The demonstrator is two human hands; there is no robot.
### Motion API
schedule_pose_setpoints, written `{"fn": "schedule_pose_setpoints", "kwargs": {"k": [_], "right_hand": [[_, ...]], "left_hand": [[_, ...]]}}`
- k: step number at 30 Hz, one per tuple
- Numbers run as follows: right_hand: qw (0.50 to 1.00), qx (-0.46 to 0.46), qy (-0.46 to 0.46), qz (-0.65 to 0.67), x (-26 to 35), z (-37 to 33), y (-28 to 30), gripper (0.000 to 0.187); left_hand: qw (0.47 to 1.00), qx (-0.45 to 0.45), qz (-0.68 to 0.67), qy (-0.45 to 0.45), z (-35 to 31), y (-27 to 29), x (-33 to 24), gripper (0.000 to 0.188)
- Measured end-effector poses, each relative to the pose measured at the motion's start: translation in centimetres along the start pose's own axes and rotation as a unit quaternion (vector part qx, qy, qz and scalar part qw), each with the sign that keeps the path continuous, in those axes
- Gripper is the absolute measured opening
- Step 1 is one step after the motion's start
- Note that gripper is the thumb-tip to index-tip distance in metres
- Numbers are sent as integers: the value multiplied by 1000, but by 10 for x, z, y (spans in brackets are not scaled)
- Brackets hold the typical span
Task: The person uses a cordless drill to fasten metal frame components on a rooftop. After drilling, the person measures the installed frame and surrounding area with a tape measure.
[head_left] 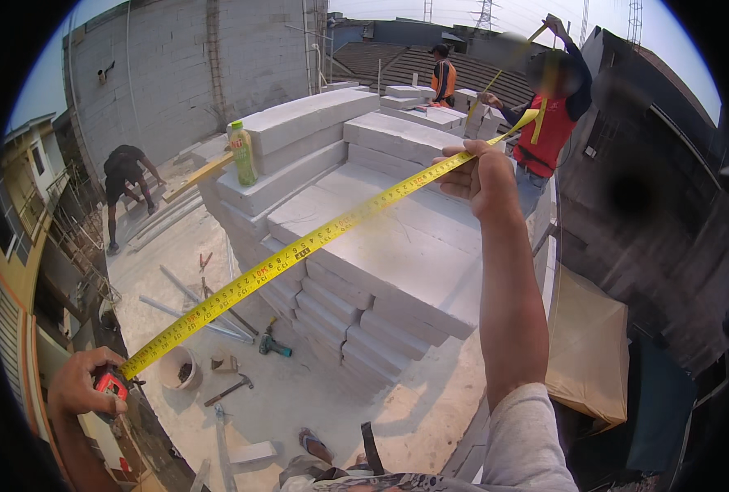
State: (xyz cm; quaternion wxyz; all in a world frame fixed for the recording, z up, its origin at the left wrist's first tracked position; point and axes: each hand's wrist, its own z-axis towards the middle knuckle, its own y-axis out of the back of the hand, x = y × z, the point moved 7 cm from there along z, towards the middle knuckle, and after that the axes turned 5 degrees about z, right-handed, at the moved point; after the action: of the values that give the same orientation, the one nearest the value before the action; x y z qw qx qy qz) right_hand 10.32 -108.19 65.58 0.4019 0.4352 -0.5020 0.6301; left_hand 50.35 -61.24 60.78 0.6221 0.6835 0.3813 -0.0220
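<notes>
My left hand (79,384), at the lower left, is wrapped round the red case of a tape measure (113,384). Its yellow blade (254,277) runs out taut and slanting up to the right, above a stack of pale grey blocks (381,238). At the upper right my right hand (493,180) pinches the blade between thumb and fingers. Past that hand, more yellow blade extends toward a person in a red vest (551,131), whose arm is raised. A green-labelled bottle (241,154) stands upright on the blocks, behind the blade.
On the floor lie a teal power drill (274,343), a hammer (228,390) and metal profiles (192,299). A white bucket (181,369) stands near my left hand. One person (129,180) bends over at the left; another in an orange vest (443,78) is behind the blocks.
</notes>
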Motion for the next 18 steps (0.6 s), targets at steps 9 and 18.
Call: {"fn": "schedule_pose_setpoints", "kwargs": {"k": [9,18], "right_hand": [[968,170,180,-39,42,71,-211,38],[970,222,91,35,9,145,-407,40]], "left_hand": [[983,-175,-27,49,27,98,62,72],[949,-291,-29,114,41,177,151,79]]}}
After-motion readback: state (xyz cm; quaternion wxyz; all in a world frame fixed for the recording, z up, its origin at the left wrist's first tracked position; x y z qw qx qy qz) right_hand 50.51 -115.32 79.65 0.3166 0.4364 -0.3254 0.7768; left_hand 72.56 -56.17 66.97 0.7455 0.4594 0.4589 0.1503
